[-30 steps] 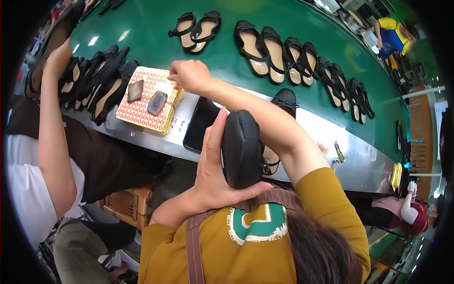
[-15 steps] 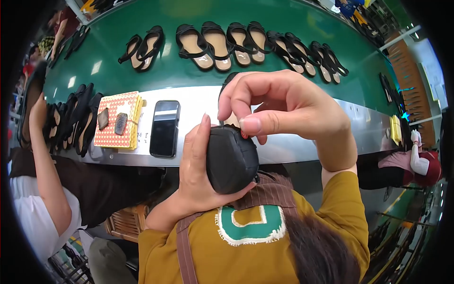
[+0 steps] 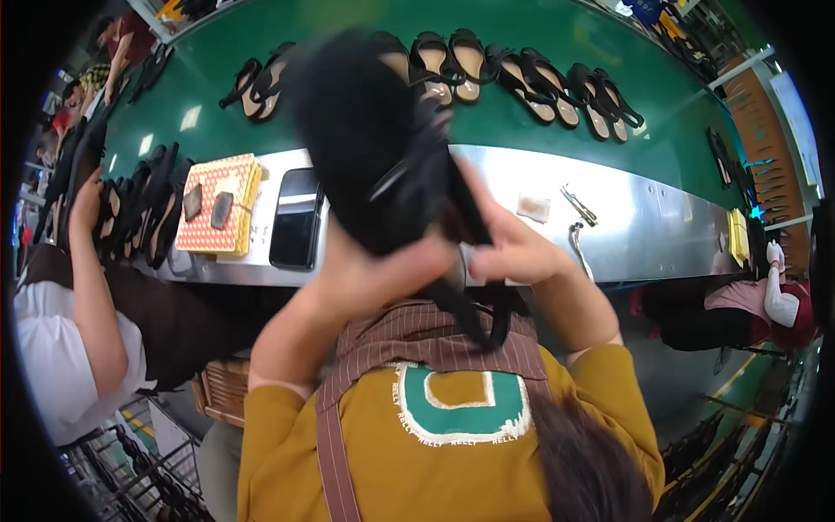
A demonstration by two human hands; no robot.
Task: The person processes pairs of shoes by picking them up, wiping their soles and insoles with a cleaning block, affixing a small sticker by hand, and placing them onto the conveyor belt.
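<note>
A black shoe [image 3: 365, 139], blurred by motion, is held up in front of the apron, its strap hanging down. My left hand [image 3: 370, 270] grips it from below on the left side, thumb laid across it. On the right side my right hand [image 3: 500, 235] has its fingers round the shoe's strap and edge; some fingertips are hidden behind it. Left of the shoe, a black phone [image 3: 296, 219] lies on the metal edge of the table [image 3: 644, 226]. Beyond the hands, black sandals with beige insoles [image 3: 468, 59] stand in a row on the green surface.
Two dark pieces lie on a stack of patterned yellow cards [image 3: 209, 233]. Small metal tools [image 3: 578, 207] and a pale square piece [image 3: 533, 208] lie right of my right hand. A co-worker's arm [image 3: 91, 287] is at the left beside more black shoes [image 3: 156, 209].
The shoe has been raised and turned from its lower upright position. My right hand has moved from above it to its right side and strap. The view has shifted slightly.
</note>
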